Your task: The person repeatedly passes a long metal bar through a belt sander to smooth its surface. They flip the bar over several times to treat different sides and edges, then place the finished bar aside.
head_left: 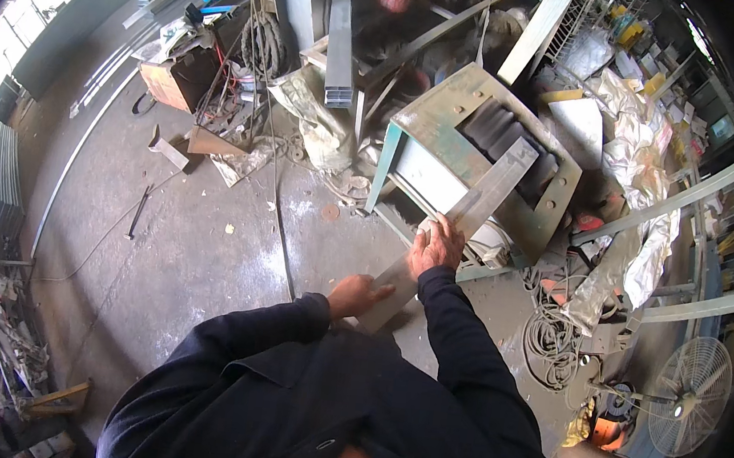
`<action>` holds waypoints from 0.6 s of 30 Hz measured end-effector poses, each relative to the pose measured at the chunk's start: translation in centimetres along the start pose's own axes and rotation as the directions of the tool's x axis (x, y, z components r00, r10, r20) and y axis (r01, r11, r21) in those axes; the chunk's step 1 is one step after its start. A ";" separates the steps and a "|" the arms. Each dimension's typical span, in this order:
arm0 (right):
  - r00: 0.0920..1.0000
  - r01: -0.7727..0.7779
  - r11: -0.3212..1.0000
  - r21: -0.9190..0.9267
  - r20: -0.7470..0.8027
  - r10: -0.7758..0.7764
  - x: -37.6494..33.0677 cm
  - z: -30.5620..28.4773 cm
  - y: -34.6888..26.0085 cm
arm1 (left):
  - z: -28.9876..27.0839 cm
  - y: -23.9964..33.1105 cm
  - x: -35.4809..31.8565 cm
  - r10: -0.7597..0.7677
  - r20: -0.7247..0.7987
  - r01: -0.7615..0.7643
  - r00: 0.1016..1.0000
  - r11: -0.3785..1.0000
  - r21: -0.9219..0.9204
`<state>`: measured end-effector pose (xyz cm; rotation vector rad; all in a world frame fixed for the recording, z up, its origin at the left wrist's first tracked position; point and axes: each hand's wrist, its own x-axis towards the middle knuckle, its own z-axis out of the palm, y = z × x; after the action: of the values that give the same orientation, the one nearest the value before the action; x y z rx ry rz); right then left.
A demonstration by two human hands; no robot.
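Note:
Both my hands hold one long flat metal bar (487, 191), which slants away from my body to the right. My left hand (356, 298) grips its near part close to my waist. Farther along, my right hand (437, 247) lies over the bar with its fingers curled around the edge. The bar's far end lies at the dark ridged opening of a worn green-grey metal machine (440, 111); whether it touches the ridges I cannot tell. Bolts stand around that opening. The undersides of my grips are hidden.
A steel channel beam (340, 47) juts out left of the machine. Coiled cables (551, 347) and a caged fan (689, 397) stand at the right. Crumpled white sheeting (638, 159) lies beyond the machine. A hanging cable (277, 193) crosses the floor, where a dark rod (138, 212) lies.

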<state>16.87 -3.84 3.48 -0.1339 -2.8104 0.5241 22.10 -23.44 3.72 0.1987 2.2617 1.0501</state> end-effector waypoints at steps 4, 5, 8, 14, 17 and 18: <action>0.999 -0.005 0.997 -0.080 -0.036 0.002 1.3 0.1 1.2 | 1.1 0.2 1.9 -0.121 0.016 0.122 0.992 0.980 -0.154; 0.999 -0.039 0.994 -0.099 -0.001 0.039 2.0 0.3 1.5 | 1.3 0.3 2.3 -0.125 0.009 0.124 0.992 0.977 -0.174; 0.997 -0.069 0.991 -0.112 -0.033 0.065 4.5 0.4 3.6 | 2.1 1.6 4.3 -0.111 -0.043 0.104 0.993 0.985 -0.140; 0.994 -0.106 0.988 -0.110 -0.022 0.104 11.6 0.4 9.6 | 2.9 6.6 11.6 -0.114 -0.088 0.116 0.990 0.993 0.019; 0.992 -0.127 0.983 -0.131 -0.020 0.125 15.8 0.2 12.6 | 2.8 9.7 15.8 -0.096 -0.088 0.095 0.992 0.995 -0.008; 0.991 -0.135 0.981 -0.142 0.005 0.137 17.1 0.1 13.6 | 2.8 10.6 17.2 -0.091 -0.098 0.092 0.991 0.996 0.008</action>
<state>0.98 11.22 2.79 -0.3545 -2.8653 0.3561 8.93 -7.98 1.91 0.0489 2.3411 1.0179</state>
